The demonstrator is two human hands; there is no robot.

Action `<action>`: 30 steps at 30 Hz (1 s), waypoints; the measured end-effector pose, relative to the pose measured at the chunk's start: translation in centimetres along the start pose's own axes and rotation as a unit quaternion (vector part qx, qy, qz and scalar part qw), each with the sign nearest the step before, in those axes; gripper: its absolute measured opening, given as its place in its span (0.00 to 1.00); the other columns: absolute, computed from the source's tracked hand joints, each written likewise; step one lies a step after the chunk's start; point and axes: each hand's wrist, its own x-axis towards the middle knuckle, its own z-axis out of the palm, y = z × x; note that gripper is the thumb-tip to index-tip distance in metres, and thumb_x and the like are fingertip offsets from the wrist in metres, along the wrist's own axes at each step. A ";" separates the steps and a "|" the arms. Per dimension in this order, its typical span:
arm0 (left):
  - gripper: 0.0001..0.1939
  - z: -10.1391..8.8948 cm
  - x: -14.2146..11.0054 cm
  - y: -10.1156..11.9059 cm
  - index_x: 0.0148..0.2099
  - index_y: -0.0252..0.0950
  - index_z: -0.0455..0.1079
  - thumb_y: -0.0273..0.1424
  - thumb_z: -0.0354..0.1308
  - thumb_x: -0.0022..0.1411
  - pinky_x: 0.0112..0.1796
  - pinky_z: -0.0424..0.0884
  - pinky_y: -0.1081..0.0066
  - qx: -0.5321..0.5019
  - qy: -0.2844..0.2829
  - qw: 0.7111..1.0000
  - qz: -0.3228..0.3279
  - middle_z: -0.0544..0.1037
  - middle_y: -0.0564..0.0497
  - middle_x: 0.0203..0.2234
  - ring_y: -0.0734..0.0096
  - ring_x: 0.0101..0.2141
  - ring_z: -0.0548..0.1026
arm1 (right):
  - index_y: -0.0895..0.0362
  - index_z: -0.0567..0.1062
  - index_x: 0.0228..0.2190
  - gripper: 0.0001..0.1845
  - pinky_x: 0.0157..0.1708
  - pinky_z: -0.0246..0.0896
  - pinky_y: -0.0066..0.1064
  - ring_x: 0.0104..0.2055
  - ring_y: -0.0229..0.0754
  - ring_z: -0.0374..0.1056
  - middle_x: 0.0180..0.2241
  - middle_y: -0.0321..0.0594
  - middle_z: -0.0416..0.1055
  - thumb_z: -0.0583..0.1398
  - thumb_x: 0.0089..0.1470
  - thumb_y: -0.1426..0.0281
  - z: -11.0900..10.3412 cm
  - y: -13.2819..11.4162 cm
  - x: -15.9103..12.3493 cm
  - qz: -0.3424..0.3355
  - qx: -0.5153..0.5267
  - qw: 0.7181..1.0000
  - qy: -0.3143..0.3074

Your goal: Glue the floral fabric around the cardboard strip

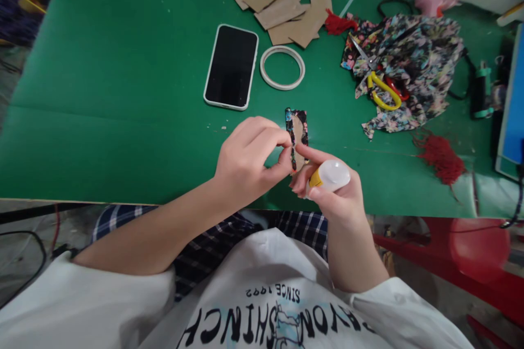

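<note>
One bottle (pixel 336 174) — green tabletop (pixel 135 87), red stool (pixel 478 248).

Left hand (pixel 250 157) has room leftward; phone (pixel 232 67) and tape ring (pixel 282 86) obstruct ahead.

Likely craft workshop: green worktable (pixel 123 92), fabric scraps (pixel 429 65), scissors (pixel 382 90), cardboard pieces (pixel 278 8).

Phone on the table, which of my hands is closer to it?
Left. Your left hand is just on your side of the phone; your right hand, holding the bottle, is farther off to the right.
</note>
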 end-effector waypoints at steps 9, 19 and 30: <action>0.05 -0.2 0.2 0.1 0.32 0.37 0.65 0.22 0.55 0.56 0.32 0.69 0.72 -0.010 0.005 1.000 -0.002 0.73 0.53 0.26 0.73 0.31 0.71 | 0.49 0.71 0.48 0.25 0.29 0.64 0.31 0.26 0.35 0.67 0.25 0.33 0.73 0.64 0.46 0.65 -0.1 -0.1 0.1 0.009 0.004 1.000 -0.001; 0.05 -0.5 0.4 0.3 0.32 0.36 0.65 0.21 0.56 0.55 0.33 0.71 0.72 -0.023 0.015 1.000 0.008 0.73 0.53 0.26 0.74 0.30 0.72 | 0.50 0.72 0.48 0.25 0.27 0.66 0.31 0.26 0.35 0.67 0.26 0.34 0.73 0.65 0.46 0.66 0.0 -0.2 0.0 0.022 -0.003 1.000 0.003; 0.04 -0.4 0.3 0.1 0.33 0.37 0.66 0.23 0.55 0.56 0.33 0.71 0.70 -0.012 -0.002 1.000 0.008 0.75 0.53 0.28 0.72 0.32 0.73 | 0.50 0.72 0.48 0.25 0.28 0.66 0.30 0.27 0.35 0.67 0.26 0.34 0.73 0.65 0.46 0.67 -0.1 -0.2 0.0 0.008 0.002 1.000 -0.002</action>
